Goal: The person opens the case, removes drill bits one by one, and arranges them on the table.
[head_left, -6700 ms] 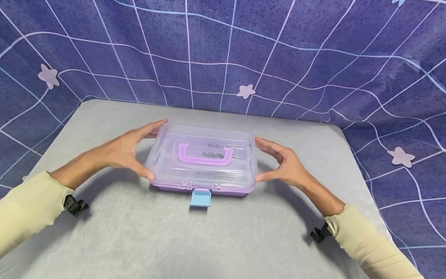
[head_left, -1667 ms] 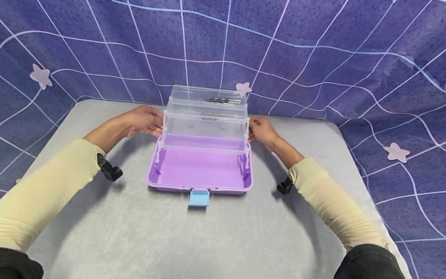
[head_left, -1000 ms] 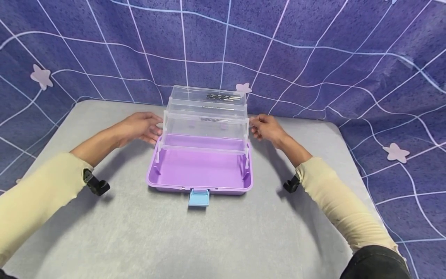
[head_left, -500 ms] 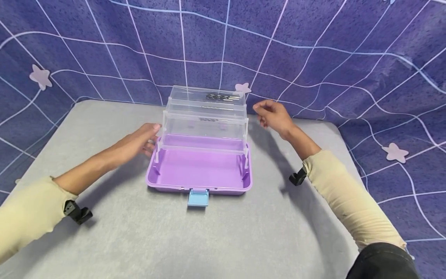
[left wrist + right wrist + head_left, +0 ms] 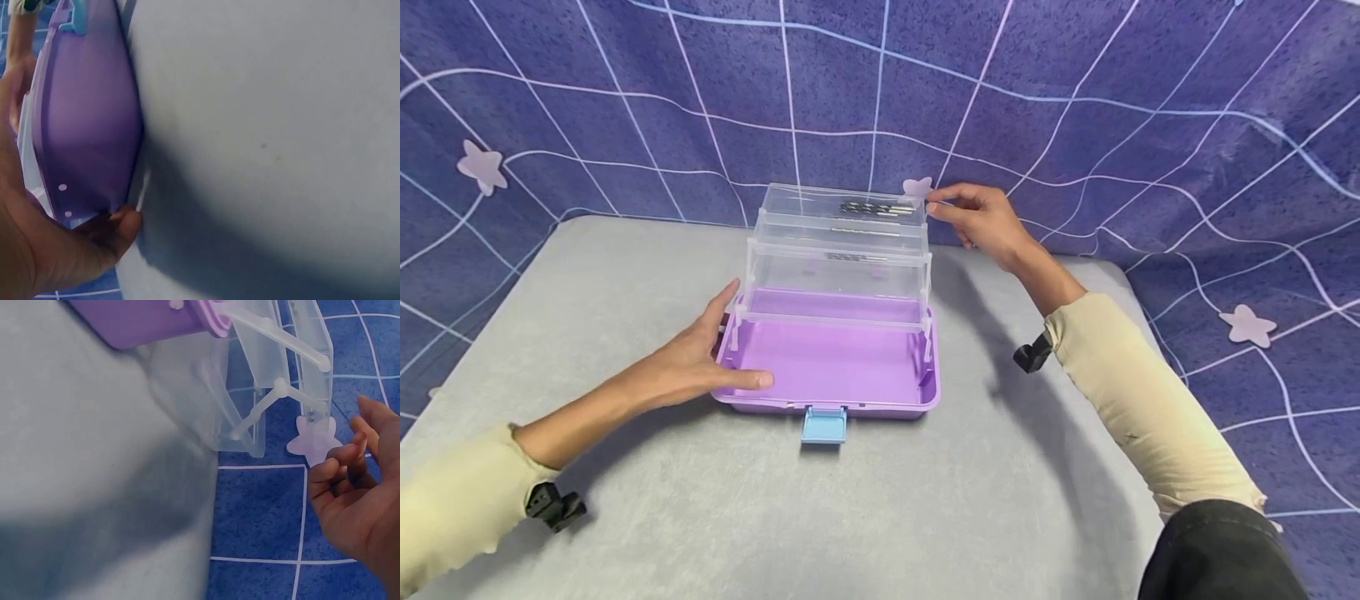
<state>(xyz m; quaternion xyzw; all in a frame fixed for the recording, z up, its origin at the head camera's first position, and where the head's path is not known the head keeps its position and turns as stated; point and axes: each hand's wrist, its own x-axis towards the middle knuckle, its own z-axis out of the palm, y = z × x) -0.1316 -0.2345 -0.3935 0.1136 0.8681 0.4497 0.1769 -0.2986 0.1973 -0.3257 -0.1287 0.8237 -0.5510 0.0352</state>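
Since the frame half a second ago, we see the left hand (image 5: 692, 358) brought forward onto the toolbox (image 5: 835, 358) and the right hand (image 5: 988, 221) raised beside its top tray (image 5: 793, 198). Nearest us on the grey table (image 5: 850, 517), the toolbox stands open, its blue latch (image 5: 824, 426) hanging in front of a glossy purple base, bare inside. Our left thumb reaches over the front rim while the fingers curl round the left end, gripping it. Behind, clear stepped trays rise above the base; small bits (image 5: 848, 257) show through the lower one, slender bits (image 5: 868, 231) lie in the next, and dark spiral drill bits (image 5: 872, 208) in the top. Our right fingers are loosely bent, holding nothing; we cannot tell whether they touch the tray.
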